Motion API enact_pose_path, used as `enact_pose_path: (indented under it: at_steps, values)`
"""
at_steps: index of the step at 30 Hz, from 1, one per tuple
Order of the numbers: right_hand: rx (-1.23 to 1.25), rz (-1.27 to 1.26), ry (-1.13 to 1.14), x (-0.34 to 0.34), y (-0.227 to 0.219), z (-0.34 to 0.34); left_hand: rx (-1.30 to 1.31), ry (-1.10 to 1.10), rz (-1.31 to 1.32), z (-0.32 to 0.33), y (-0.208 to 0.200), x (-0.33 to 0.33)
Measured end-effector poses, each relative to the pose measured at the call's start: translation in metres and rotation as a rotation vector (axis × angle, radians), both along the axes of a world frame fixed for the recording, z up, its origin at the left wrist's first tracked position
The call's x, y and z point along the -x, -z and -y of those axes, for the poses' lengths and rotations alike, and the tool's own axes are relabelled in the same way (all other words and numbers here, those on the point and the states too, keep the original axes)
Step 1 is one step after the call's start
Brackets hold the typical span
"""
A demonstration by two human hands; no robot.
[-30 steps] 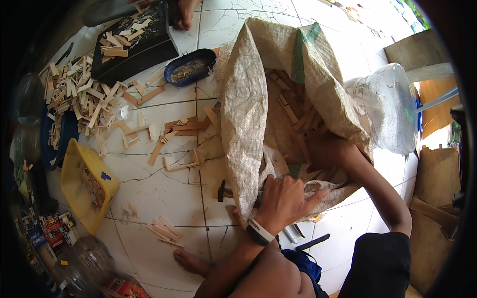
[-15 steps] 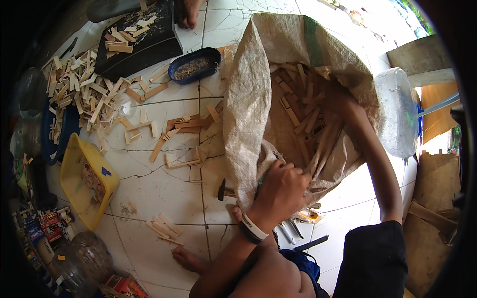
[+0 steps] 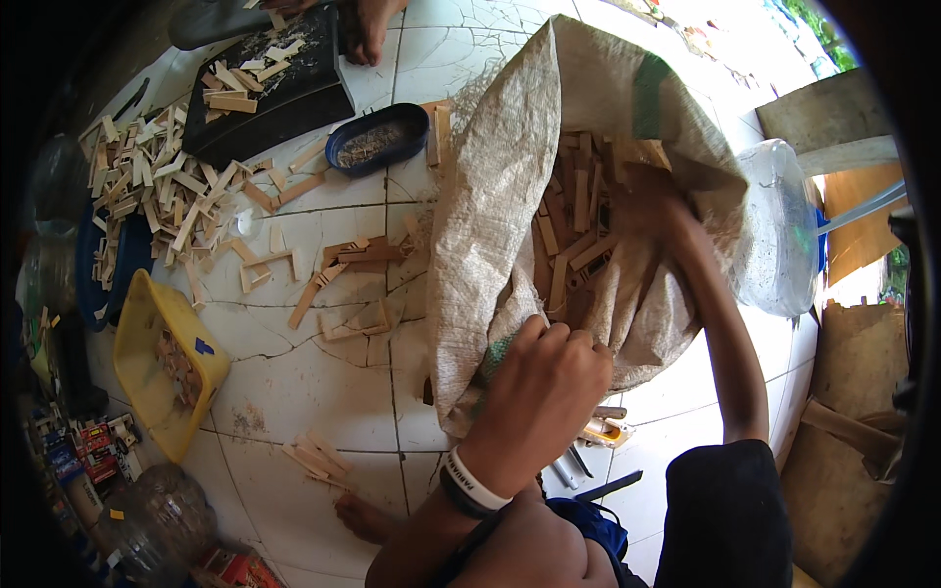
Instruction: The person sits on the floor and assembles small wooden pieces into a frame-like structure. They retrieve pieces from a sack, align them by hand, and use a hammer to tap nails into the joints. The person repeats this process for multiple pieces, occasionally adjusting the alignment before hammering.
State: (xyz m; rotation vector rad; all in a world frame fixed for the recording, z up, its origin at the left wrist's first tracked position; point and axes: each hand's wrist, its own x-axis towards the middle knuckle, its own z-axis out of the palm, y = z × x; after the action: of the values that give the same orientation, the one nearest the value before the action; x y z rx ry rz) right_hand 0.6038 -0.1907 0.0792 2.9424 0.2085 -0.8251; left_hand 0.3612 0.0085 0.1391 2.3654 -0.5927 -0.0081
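A large woven sack (image 3: 495,211), pale with a green stripe, stands with its mouth wide apart. Its near rim is bunched in my closed left hand (image 3: 547,397), which wears white and black wristbands. My right arm reaches down into the sack from the right. Inside, my right hand (image 3: 652,206) is blurred and in shadow against the far right wall, and its fingers cannot be made out. Several small cut wood pieces (image 3: 583,196) lie in the sack beside that hand, some pale and some reddish brown.
Left on the cracked tile floor are a heap of wood pieces (image 3: 186,201), a yellow tub (image 3: 172,431) and a blue oval dish (image 3: 377,165) with shavings. Another person's foot (image 3: 365,34) is by a black block (image 3: 284,113). A clear plastic container (image 3: 774,230) stands right of the sack.
The sack's mouth has shifted and its left wall leans further right at the top. My left hand has moved slightly nearer to me. Wood pieces inside lie differently around my right hand.
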Motion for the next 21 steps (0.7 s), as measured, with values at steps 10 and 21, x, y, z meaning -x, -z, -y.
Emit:
enact_pose_path:
  at_steps: [10,21]
  values:
    - [-0.377,0.233,-0.119,-0.039,0.092,-0.008,-0.120,0.043,0.075,0.016,0.036,0.016]
    - [-0.414,0.321,-0.091,-0.044,0.070,0.032,-0.083,0.014,0.013,0.010,0.026,0.008]
